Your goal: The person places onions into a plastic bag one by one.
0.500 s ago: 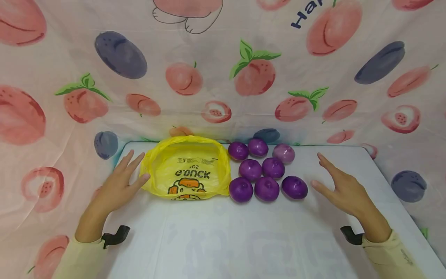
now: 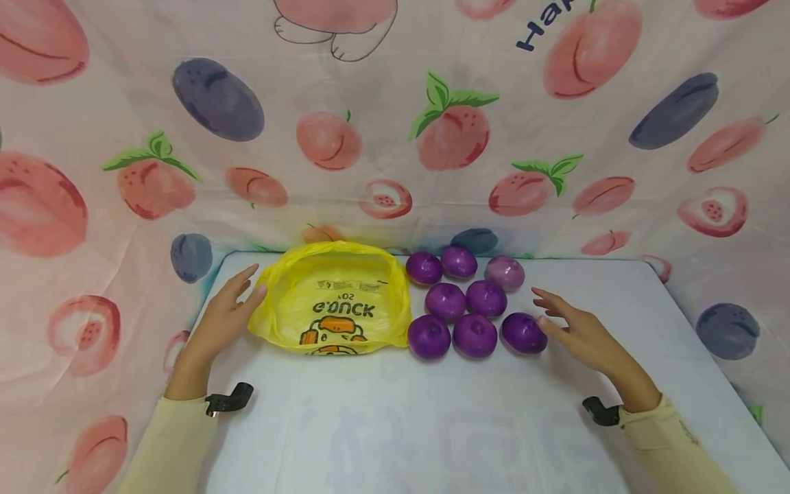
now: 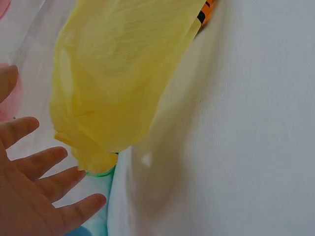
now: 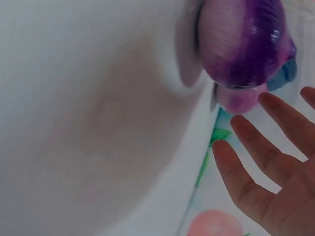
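Note:
A yellow plastic bag (image 2: 333, 336) lies with its wide mouth spread and a printed duck inside. My left hand (image 2: 225, 315) hovers at the bag's left side, fingers extended and apart; in the left wrist view the fingertips (image 3: 98, 199) are right beside the yellow plastic. Several glossy purple onions (image 2: 474, 335) are grouped to the right of the bag. Above the table, my right hand (image 2: 583, 336) reaches toward the front right onion (image 2: 523, 333), its thumb tip overlapping that onion's edge in the head view. The right fingers are spread, with nothing held.
A white cloth covers the table (image 2: 395, 425). Behind it hangs a fruit-print curtain (image 2: 382, 89), which also runs down both sides. One paler onion (image 2: 505, 273) sits at the back right of the group. Small black cameras (image 2: 231, 398) are on both wrists.
My right hand has moved left, closer to the front right onion. The left hand has shifted slightly right beside the bag. The bag and onions have stayed in place.

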`<state>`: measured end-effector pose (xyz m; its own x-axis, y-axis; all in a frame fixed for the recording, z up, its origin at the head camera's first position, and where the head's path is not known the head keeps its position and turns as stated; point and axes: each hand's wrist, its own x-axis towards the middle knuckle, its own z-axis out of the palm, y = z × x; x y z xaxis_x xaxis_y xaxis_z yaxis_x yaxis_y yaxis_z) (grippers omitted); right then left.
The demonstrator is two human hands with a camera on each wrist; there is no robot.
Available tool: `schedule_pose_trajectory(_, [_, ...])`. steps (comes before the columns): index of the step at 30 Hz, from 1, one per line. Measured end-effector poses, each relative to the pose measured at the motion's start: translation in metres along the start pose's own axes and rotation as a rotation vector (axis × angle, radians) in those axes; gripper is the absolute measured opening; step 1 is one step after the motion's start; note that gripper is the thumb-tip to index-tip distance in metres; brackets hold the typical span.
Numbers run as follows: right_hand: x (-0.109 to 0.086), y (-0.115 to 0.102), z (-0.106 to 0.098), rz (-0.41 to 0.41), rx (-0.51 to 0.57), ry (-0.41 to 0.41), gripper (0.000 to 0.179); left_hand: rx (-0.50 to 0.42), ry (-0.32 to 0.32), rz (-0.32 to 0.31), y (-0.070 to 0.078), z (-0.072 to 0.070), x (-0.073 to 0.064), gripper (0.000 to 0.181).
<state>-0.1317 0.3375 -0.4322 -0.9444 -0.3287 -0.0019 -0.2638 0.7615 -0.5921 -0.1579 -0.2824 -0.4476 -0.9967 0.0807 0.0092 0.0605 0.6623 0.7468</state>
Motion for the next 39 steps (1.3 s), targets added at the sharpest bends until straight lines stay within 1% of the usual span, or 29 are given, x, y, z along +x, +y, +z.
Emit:
schedule_pose_trajectory(3, [0.002,0.003,0.003,-0.004,0.051,-0.036,0.057,-0.075,-0.01,-0.056,0.001,0.003,0.005,0.072])
schedule_pose_trajectory(8, [0.004,0.008,0.006,-0.028,0.144,-0.104,0.054,-0.207,-0.032,-0.079,-0.004,0.008,0.013,0.072])
schedule_pose_trajectory(12, [0.006,0.016,0.009,-0.04,0.19,-0.15,0.055,-0.276,-0.046,-0.099,-0.013,0.013,0.018,0.073])
schedule_pose_trajectory(17, [0.011,0.026,0.01,-0.02,0.188,-0.191,0.057,-0.381,-0.045,-0.088,-0.022,0.018,0.022,0.07])
schedule_pose_trajectory(21, [0.016,0.032,0.009,-0.005,0.192,-0.233,0.06,-0.455,-0.041,-0.069,-0.025,0.021,0.024,0.066])
schedule_pose_trajectory(25, [0.023,0.038,0.008,0.007,0.224,-0.282,0.065,-0.496,-0.044,-0.068,-0.025,0.023,0.026,0.064])
schedule_pose_trajectory(30, [0.031,0.046,0.006,0.055,0.265,-0.345,0.068,-0.521,-0.055,-0.076,-0.027,0.027,0.028,0.061])
schedule_pose_trajectory(35, [0.036,0.049,0.002,0.075,0.298,-0.397,0.071,-0.5,-0.074,-0.115,-0.029,0.03,0.029,0.06])
schedule_pose_trajectory(37, [0.037,0.049,0.001,0.082,0.306,-0.413,0.073,-0.487,-0.073,-0.113,-0.03,0.03,0.029,0.062])
schedule_pose_trajectory(39, [0.037,0.05,-0.001,0.092,0.312,-0.426,0.075,-0.494,-0.07,-0.1,-0.031,0.03,0.029,0.063])
